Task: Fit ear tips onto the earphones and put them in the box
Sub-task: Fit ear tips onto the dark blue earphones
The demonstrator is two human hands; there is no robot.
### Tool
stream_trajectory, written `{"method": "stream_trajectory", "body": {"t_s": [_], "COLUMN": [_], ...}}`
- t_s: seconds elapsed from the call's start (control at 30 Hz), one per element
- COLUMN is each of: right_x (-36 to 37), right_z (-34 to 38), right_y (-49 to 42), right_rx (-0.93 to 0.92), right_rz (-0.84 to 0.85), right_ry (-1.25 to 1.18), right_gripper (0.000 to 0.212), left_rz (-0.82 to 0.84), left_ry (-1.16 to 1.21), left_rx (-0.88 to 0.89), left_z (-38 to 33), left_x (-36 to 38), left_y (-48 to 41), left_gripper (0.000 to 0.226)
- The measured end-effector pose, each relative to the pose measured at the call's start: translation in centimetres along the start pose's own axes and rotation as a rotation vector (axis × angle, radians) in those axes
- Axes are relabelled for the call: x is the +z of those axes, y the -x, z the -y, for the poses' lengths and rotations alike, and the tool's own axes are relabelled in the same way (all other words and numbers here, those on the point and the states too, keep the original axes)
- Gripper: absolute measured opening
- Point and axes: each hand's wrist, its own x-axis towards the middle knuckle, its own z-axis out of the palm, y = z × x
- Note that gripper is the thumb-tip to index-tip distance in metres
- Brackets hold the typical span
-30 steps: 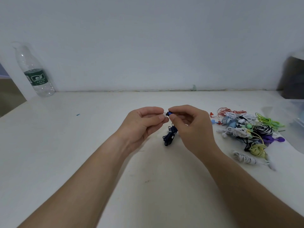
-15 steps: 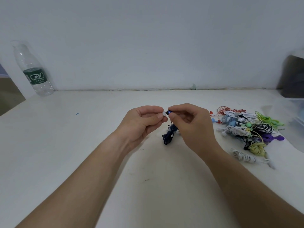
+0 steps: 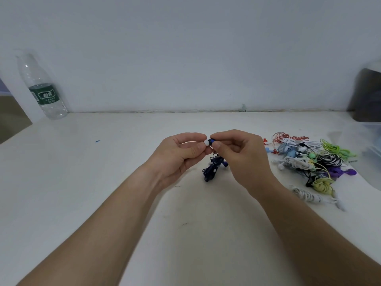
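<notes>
Over the middle of the white table, my left hand pinches a small white ear tip between thumb and forefinger. My right hand pinches the dark blue earbud of a blue earphone, and the ear tip touches the earbud's nozzle. The earphone's coiled blue cable hangs down onto the table between my wrists. A clear plastic box stands at the far right edge, partly cut off.
A tangled pile of coloured earphones lies to the right of my right hand, with a white coiled pair nearest me. A clear water bottle stands at the back left against the wall. A dark object stands behind the box.
The white ear tip has come closer and now sits against the blue earbud. Both hands stay almost in place.
</notes>
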Motion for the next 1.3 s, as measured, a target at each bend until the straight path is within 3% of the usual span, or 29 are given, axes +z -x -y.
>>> {"method": "stream_trajectory", "body": {"t_s": [0.57, 1.3], "right_x": [-0.5, -1.1], "right_z": [-0.1, -0.3], "right_y": [-0.4, -0.5], "right_rx": [-0.078, -0.010], "right_rz": [0.065, 0.098], "right_ry": [0.110, 0.034], "right_gripper": [0.036, 0.033], "left_rz": [-0.011, -0.003], "left_ry": [-0.016, -0.043], "left_rx": [0.000, 0.015], "left_z": [0.2, 0.3], "left_x": [0.1, 0.2], "left_y": [0.0, 0.1], "left_gripper": [0.017, 0.017]}}
